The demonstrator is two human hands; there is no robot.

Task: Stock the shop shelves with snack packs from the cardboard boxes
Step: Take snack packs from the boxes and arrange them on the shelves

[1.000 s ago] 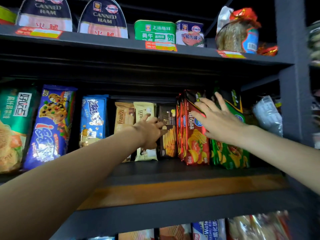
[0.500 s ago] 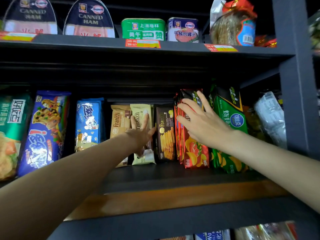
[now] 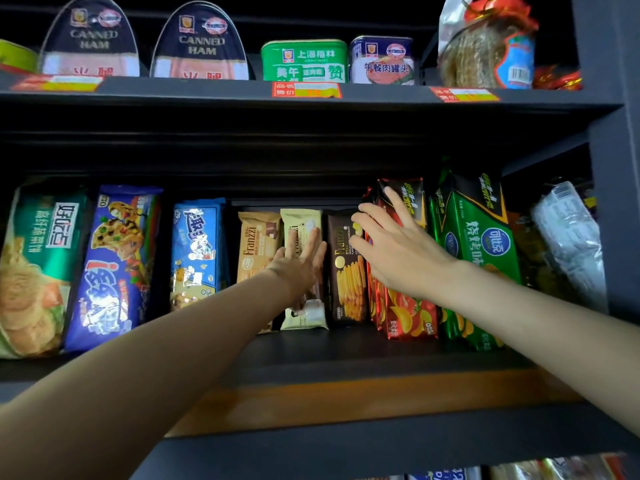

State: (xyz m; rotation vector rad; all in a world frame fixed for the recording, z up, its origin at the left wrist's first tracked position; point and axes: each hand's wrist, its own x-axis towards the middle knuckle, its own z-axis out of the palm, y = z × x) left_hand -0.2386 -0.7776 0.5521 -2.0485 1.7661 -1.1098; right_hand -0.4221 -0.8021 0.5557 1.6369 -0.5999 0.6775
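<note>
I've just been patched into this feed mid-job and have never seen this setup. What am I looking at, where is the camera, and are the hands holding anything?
There is no machine here: these are a person's two bare arms, seen from a camera worn on their head, looking at a shop shelf. The snack packs stand upright in a row. The left hand lies flat, fingers straight, against the cream pack. The right hand is spread open over the red pack, its fingers reaching the brown pack beside it. Neither hand has a grip on anything; they seem to be pressing the packs into line. Ham cans sit on the shelf above.
</note>
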